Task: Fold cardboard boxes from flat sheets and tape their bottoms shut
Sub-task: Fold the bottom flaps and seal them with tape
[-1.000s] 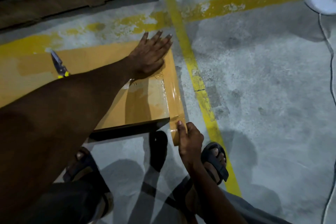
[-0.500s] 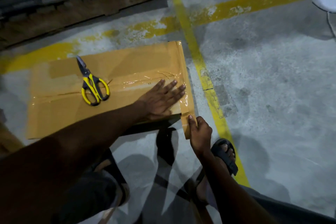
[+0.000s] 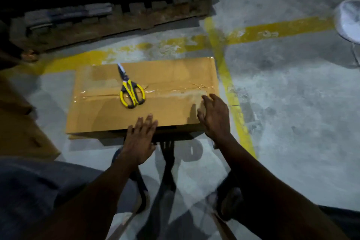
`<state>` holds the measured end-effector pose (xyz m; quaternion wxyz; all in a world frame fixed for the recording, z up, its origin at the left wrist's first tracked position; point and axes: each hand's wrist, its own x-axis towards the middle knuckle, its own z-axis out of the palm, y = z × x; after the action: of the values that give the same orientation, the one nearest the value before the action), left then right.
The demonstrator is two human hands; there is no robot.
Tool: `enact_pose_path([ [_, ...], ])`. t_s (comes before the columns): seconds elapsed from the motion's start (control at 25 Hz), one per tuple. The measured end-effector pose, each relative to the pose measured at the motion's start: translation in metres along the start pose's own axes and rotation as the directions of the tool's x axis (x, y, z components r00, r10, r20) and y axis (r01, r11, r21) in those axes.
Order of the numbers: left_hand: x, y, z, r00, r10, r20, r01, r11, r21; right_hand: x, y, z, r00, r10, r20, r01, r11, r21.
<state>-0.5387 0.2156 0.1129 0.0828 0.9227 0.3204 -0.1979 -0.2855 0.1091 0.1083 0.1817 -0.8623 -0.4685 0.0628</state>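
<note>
A brown cardboard box (image 3: pixel 171 76) stands bottom-up on the concrete floor, with clear tape (image 3: pixel 175 90) running along its centre seam. Yellow-handled scissors (image 3: pixel 130 89) lie on top, left of centre. My left hand (image 3: pixel 140 138) hovers at the box's near edge with its fingers straight, the fingertips over the cardboard. Fingers spread and relaxed, my right hand (image 3: pixel 215 117) is over the near right corner of the box, holding nothing.
A dark wooden pallet (image 3: pixel 101 6) stacked with flat sheets lies beyond the box. More brown cardboard (image 3: pixel 17 122) sits at the left. Yellow floor lines (image 3: pixel 231 91) run past the box's right side. A white fan base (image 3: pixel 348 19) is at the far right.
My left hand pulled back from the box's right end to the near edge. My right hand let go of the tape end at the near right corner and rose over the corner.
</note>
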Motion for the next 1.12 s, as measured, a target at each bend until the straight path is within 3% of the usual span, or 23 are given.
enact_pose_path([
  [0.16, -0.015, -0.051, 0.0, 0.947, -0.322, 0.023, 0.322, 0.94, -0.115, 0.043, -0.082, 0.036, 0.921, -0.266, 0.286, 0.281, 0.96, -0.014],
  [0.32, 0.009, -0.083, -0.011, 0.837, -0.544, 0.054, 0.53, 0.785, -0.321, 0.072, -0.164, 0.067, 0.905, -0.347, 0.245, 0.371, 0.927, -0.058],
  [0.48, 0.022, -0.067, -0.008, 0.857, -0.508, 0.088, 0.503, 0.786, -0.36, 0.091, -0.212, 0.088, 0.937, -0.247, 0.247, 0.28, 0.954, -0.106],
  [0.64, 0.026, -0.038, 0.003, 0.894, -0.443, 0.061, 0.44, 0.847, -0.299, 0.093, -0.203, 0.087, 0.943, -0.102, 0.318, 0.139, 0.986, -0.097],
  [0.76, 0.027, -0.021, 0.0, 0.92, -0.388, 0.064, 0.389, 0.875, -0.287, 0.088, -0.168, 0.066, 0.917, -0.056, 0.395, 0.087, 0.994, -0.063],
  [0.96, 0.02, 0.021, 0.003, 0.962, -0.271, 0.043, 0.274, 0.939, -0.208, 0.075, -0.078, 0.018, 0.881, -0.061, 0.469, 0.147, 0.978, -0.148],
  [1.12, 0.009, 0.078, 0.006, 0.982, -0.19, 0.014, 0.183, 0.923, -0.339, 0.072, -0.012, -0.016, 0.88, -0.123, 0.459, 0.219, 0.962, -0.161],
])
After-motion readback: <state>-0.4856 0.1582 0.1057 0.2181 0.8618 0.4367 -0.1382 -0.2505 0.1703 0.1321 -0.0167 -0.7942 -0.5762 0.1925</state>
